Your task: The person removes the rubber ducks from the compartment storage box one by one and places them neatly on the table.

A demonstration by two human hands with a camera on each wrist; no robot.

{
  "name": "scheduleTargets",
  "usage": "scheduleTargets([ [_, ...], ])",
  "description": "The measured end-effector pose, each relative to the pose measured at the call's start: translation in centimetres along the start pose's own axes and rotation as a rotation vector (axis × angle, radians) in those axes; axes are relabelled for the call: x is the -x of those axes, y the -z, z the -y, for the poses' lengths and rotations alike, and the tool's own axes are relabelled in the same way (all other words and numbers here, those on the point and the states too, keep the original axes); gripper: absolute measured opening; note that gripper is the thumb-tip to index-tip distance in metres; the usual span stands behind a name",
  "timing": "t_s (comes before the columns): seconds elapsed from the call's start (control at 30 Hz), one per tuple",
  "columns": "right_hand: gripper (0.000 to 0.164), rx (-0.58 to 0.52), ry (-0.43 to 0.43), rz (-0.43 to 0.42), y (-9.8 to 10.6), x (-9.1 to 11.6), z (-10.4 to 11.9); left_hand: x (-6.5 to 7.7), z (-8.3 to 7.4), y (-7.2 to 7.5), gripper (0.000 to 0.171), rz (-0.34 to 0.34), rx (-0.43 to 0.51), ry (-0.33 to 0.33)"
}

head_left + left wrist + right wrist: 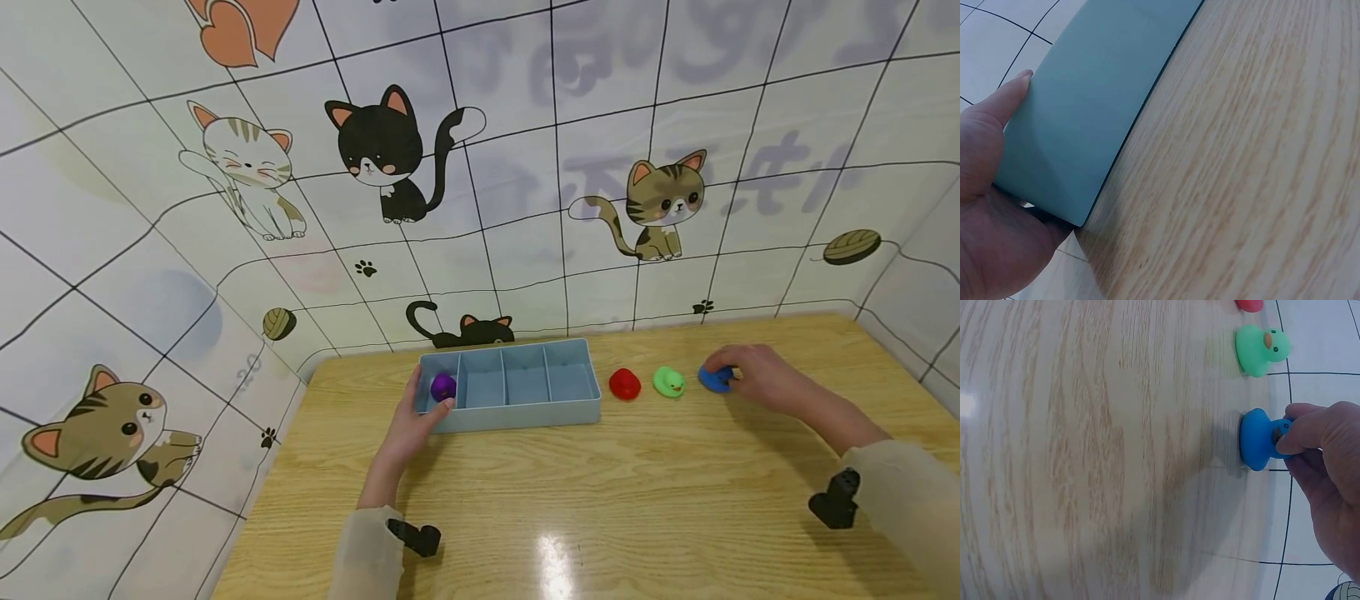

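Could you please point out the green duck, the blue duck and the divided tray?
Green duck (pixel 1254 352), right wrist view, on its body.
Blue duck (pixel 1257 439), right wrist view, on its body.
Divided tray (pixel 525 415), head view, on its front wall.

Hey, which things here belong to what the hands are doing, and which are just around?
In the job:
blue duck, pinched by the right hand
grey-blue tray, gripped by the left hand
probably green duck, red toy, purple toy

Just around:
cat-patterned wall
black wrist devices
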State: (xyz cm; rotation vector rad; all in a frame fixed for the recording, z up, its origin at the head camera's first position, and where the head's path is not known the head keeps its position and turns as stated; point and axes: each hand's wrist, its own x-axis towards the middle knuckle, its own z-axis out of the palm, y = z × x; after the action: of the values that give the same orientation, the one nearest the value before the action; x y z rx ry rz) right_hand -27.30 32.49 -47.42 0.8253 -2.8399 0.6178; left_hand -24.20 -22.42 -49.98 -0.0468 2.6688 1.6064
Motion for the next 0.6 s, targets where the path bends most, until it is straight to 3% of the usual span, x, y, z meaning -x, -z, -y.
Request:
scheduleTargets([
  [0.3, 0.029, -0.029, -0.001, -0.023, 1.3, -0.9, 1.2, 0.0, 0.1, 0.1, 0.096, 0.003, 0.01, -0.008],
  [0.47, 0.034, -0.072, -0.038, 0.006, 2.2, -2.1, 3.1, 0.0, 0.1, 0.1, 0.096, 0.0, 0.019, -0.009],
  [0.6, 0.035, -0.086, -0.002, 0.021, 2.1, -3.0, 4.5, 0.0, 0.0, 0.1, 0.096, 0.003, 0.027, -0.009],
])
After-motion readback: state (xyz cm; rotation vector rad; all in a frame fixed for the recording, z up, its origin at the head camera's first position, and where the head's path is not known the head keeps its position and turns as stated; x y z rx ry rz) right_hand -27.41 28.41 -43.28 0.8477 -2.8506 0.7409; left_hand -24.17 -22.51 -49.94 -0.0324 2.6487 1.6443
